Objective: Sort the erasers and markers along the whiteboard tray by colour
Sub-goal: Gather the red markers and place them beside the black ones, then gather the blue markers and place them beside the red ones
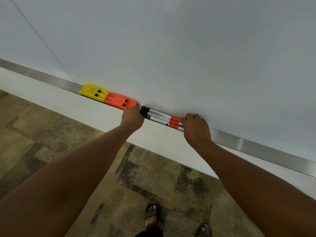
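Note:
A yellow eraser point(93, 92) and an orange eraser point(119, 100) lie end to end on the metal whiteboard tray point(256, 147). Right of them lie three black-capped markers point(157, 116) side by side, and past those the orange caps point(175, 121) of further markers. My left hand point(132, 118) is closed at the black-capped ends, just beside the orange eraser. My right hand point(196, 129) rests over the orange-capped markers and hides most of them. Whether either hand grips a marker or only presses against them is unclear.
The whiteboard point(171, 48) fills the upper view, with a white wall strip below the tray. Patterned brown carpet point(85, 151) lies underneath, and my sandalled feet point(151, 212) show at the bottom. The tray runs bare to the far left and right.

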